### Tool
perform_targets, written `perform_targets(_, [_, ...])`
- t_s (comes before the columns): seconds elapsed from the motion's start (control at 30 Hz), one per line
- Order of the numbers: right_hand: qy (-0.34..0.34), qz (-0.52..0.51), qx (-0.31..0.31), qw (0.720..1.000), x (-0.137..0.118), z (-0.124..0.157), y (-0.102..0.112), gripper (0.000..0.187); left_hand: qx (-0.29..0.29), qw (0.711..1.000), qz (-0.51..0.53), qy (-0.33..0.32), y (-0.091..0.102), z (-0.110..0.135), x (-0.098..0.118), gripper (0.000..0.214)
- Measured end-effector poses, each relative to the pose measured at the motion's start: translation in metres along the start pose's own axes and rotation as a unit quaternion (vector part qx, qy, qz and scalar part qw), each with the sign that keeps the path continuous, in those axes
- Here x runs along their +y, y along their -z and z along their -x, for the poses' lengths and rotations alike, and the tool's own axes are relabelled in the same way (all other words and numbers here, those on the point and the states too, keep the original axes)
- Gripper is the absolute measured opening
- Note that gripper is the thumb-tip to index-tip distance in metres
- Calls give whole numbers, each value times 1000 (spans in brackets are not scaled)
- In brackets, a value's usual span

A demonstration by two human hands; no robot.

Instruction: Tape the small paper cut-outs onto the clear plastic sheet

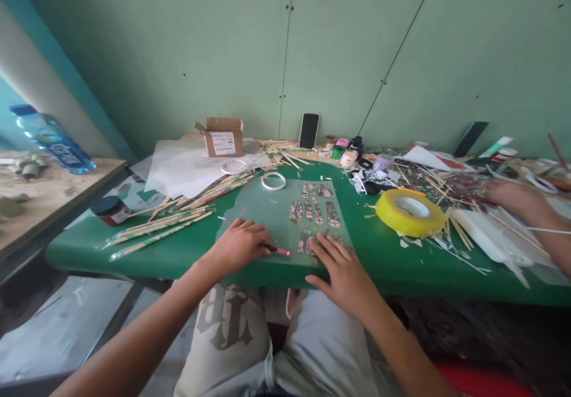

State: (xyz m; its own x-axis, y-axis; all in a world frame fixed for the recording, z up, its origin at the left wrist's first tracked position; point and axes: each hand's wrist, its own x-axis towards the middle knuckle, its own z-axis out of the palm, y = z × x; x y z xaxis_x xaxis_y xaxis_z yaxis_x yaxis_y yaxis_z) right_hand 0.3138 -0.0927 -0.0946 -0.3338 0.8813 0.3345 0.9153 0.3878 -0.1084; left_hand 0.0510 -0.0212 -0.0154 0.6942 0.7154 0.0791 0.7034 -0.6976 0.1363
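Note:
My left hand point(241, 245) is closed around a slim pink-and-black pen-like tool point(282, 252), whose pink end points right just above the sheet; its exact kind is unclear. My right hand point(343, 266) lies with fingers outstretched on the lower right of a clear plastic sheet point(254, 207), partly covering the bottom row of small patterned pieces. More dark patterned pieces point(317, 210) form rows on the sheet beyond my fingers. A white ring point(273, 180), perhaps a tape roll, rests on the sheet's far edge.
Bundled wooden sticks point(165, 224) and a dark-lidded jar point(110, 210) lie left. A small cardboard box point(224, 141) and a phone point(309, 131) stand at the back. Right are a yellow tape roll point(383, 216), loose scraps, and another person's hand point(513, 198). A bottle point(56, 141) is far left.

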Motion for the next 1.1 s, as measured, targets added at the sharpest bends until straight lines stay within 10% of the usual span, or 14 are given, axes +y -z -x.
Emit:
perform_targets(0.2, [50,15,27,998,-22,17,8,50,19,984,-41,170,7,-65,-19,35])
perform_targets(0.57, [106,-58,-1,993,-37,24,30,48,0,979,-68,194,-6,-132,-57,32])
perform_targets(0.77, [-5,-213,15,977,6,-38,44,32,15,984,-56,166,-23,-143,-46,39])
perform_targets(1.1, [-28,-123,44,991,46,-146,-31,37,114,984,-62,120,-34,-120,-15,46])
